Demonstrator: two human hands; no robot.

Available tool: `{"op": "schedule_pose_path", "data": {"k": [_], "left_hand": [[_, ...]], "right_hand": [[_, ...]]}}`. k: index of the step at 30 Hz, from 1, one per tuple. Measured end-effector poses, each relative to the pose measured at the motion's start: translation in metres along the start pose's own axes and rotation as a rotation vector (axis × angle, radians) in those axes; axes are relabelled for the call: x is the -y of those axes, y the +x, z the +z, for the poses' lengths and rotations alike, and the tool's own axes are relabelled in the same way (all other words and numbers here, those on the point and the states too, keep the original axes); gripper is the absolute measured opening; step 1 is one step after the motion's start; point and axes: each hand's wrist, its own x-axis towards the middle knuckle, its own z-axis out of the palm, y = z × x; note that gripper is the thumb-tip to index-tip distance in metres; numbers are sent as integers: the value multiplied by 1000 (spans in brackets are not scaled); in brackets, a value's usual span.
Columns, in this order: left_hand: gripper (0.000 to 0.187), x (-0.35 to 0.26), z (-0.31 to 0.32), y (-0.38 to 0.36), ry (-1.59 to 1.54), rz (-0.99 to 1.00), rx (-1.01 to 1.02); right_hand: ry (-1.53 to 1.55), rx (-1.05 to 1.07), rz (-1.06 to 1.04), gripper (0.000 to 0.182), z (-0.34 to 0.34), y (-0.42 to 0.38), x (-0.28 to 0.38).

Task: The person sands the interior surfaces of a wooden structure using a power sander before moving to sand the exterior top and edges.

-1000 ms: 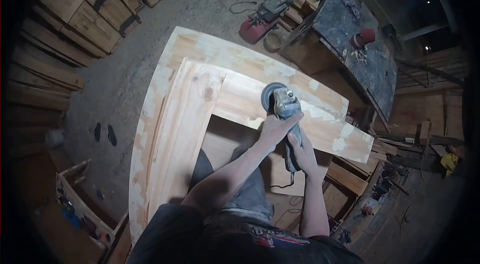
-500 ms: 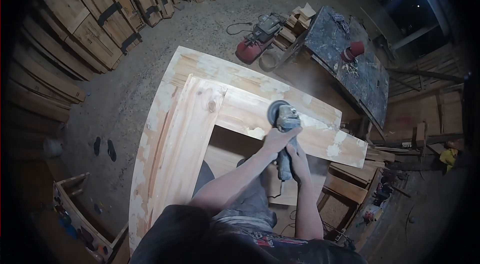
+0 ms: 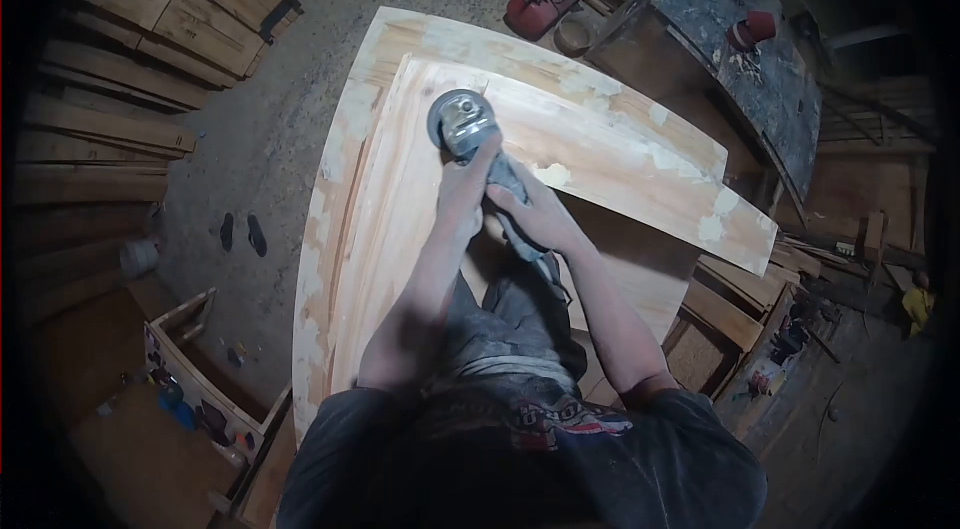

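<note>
An angle grinder [image 3: 510, 179] with a round disc rests over the pale wooden frame [image 3: 590, 139], its head at the frame's upper left corner joint. Wrapped round the front of its body, just behind the head, is my left hand [image 3: 465, 191]. My right hand [image 3: 535, 214] grips the rear of the body. Cream filler patches [image 3: 553, 175] mark the wood. Whether the disc touches the surface is hard to make out.
Beyond the frame stand a red compressor [image 3: 533, 17] and a dark workbench [image 3: 740, 59] with a red bucket [image 3: 752, 29]. Wooden panels [image 3: 190, 9] lean at the upper left. Sandals [image 3: 243, 234] lie on the floor; an open wooden box [image 3: 205, 379] is lower left.
Both hands have carried the angle grinder left along the frame, from its top rail to the corner. The camera view has shifted, and the grinder now tilts the other way.
</note>
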Motion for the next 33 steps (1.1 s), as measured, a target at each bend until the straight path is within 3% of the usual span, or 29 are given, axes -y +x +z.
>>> {"op": "schedule_pose_path", "data": {"k": [5,8,10,13,15,20,22,25,27,29,31,33], "left_hand": [[39,34,36,4,67,-73,176],[41,48,69,-4,86,-63,222],[45,59,87,-7,100,-103,268],[44,77,111,-10,84,-81,352],[45,90,123,-10,138,-109,376],[57,132,145,-3,391,-181,448],[69,116,145,1,614,-239,547],[74,91,131,-4,761,-274,483],[65,86,106,-8,572,-241,444],[51,78,79,-2,262,-129,307],[39,57,49,2,187,-124,189],[40,34,20,1,20,-74,201]], "right_hand": [[-86,-171,61,77,-33,-35,-9],[-37,-133,191,73,-61,-53,-16],[30,-205,137,61,-72,-65,-29],[97,-273,281,66,-90,-87,-35],[136,-319,245,65,-95,-100,-37],[316,-413,302,54,-102,-128,-53],[401,-499,277,46,-88,-127,-48],[402,-482,254,44,-73,-117,-50],[376,-436,282,44,-63,-105,-44],[196,-302,157,48,-53,-81,-42],[-61,-208,69,67,-43,-55,-40],[-67,-103,80,79,-25,-32,-20]]}}
